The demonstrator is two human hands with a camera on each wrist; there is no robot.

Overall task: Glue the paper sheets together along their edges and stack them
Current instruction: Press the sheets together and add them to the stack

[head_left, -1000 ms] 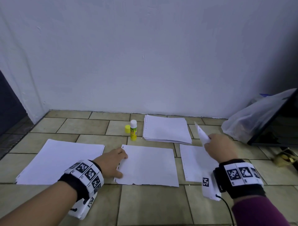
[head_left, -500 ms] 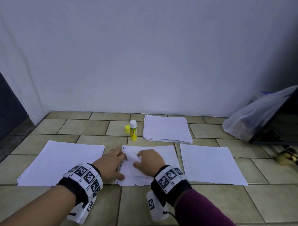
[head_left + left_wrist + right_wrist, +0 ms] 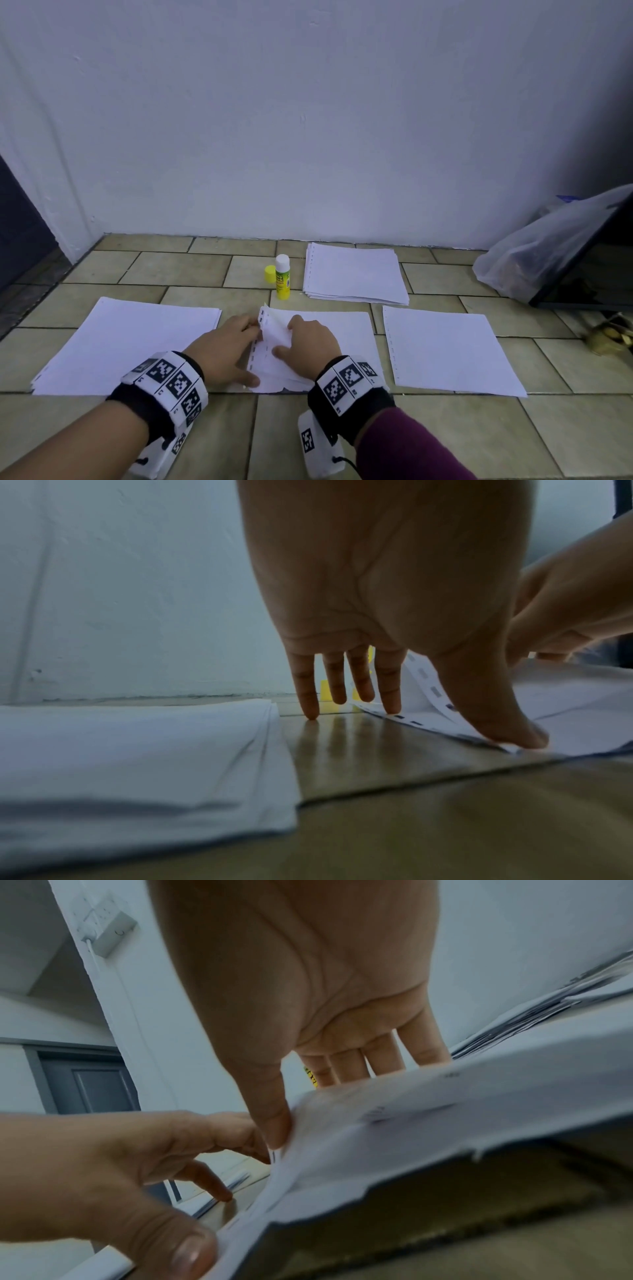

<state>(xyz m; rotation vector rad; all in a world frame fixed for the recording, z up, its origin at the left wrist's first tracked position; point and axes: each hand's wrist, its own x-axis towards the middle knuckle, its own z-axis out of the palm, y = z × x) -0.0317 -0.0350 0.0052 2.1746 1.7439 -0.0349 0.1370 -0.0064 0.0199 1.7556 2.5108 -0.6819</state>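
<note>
On the tiled floor lies the middle paper sheet [image 3: 342, 339], with a second sheet [image 3: 270, 346] set on its left part. The top sheet's perforated left edge [image 3: 428, 680] curls up a little. My left hand [image 3: 233, 346] holds that edge down: straight fingers [image 3: 388, 685] touch the strip and the floor, and the thumb [image 3: 496, 723] presses the near corner. My right hand [image 3: 310, 341] lies flat on the top sheet, its thumb [image 3: 274, 1123] against the raised edge; the paper bulge hides its fingertips in the right wrist view. An uncapped glue stick [image 3: 283, 277] stands behind, its yellow cap [image 3: 270, 274] beside it.
A paper stack [image 3: 356, 274] lies at the back near the wall. Another stack [image 3: 130, 346] is on the left and a single sheet [image 3: 448, 353] on the right. A plastic bag [image 3: 548, 246] and a dark panel [image 3: 603, 260] fill the far right corner.
My right hand carried a sheet from the right side over to the middle sheet and laid it down. Both hands now sit together at its left edge; the left hand barely moved.
</note>
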